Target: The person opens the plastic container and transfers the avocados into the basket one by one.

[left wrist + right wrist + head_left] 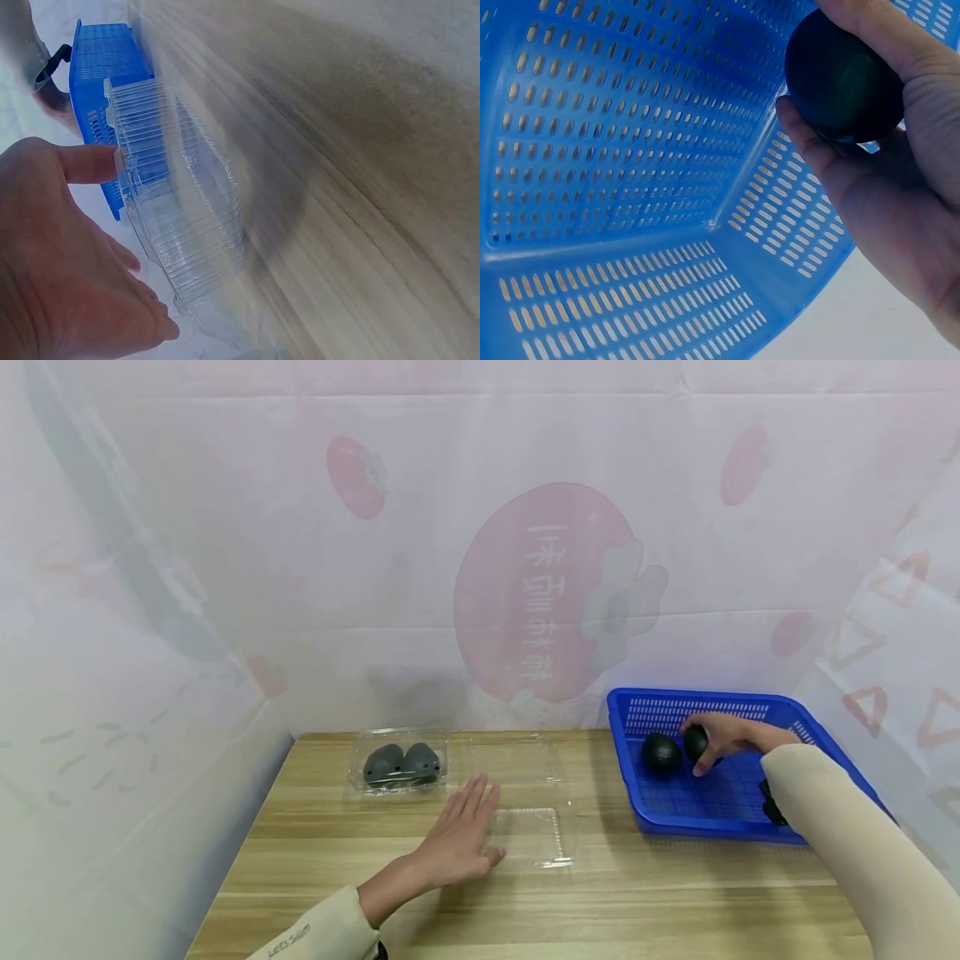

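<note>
My right hand is inside a blue plastic basket, its fingers and thumb curled round a dark avocado. In the right wrist view, that avocado sits between the thumb and fingers. Another avocado lies in the basket to its left. My left hand is spread, fingers straight, at the left side of an open clear plastic clamshell box. The left wrist view has the thumb touching the rim of this box. No contents show in it.
A closed clear box with two dark rounded items stands at the table's back left. Near the basket's right side is a black object, partly behind the right sleeve. Printed white cloth walls surround the wooden table.
</note>
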Tool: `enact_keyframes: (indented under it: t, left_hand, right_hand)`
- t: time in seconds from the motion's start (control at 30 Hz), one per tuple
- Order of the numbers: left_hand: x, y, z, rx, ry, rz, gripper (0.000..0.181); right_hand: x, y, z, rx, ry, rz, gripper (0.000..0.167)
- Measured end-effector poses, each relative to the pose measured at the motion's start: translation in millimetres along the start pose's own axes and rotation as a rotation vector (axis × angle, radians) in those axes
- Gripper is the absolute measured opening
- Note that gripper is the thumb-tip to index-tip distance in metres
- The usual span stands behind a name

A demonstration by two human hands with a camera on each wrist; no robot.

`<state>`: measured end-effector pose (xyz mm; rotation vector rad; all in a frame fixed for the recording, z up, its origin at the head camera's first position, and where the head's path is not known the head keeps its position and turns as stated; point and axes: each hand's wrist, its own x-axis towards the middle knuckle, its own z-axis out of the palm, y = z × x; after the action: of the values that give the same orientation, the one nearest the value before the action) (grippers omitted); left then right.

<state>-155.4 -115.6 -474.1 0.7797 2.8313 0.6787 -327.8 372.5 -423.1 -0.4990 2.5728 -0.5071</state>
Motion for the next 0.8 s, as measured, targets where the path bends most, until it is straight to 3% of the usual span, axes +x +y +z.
enact_keyframes:
  t: [0.3, 0.5, 0.8]
  left_hand:
    - [5.4, -1.2, 5.2, 0.017, -0.055, -0.029, 0.092]
    - [8.6, -10.0, 18.3, 0.044, -0.029, -0.03, 0.102]
    - [9.2, -13.1, 24.3, 0.074, -0.018, -0.04, 0.108]
  right_hand:
    - [7.6, -8.0, -5.3, -0.053, -0.041, 0.01, 0.08]
    - [10.8, -10.1, -2.2, -0.11, -0.054, 0.022, 0.083]
    - [11.4, -19.0, -0.9, -0.138, -0.098, 0.055, 0.083]
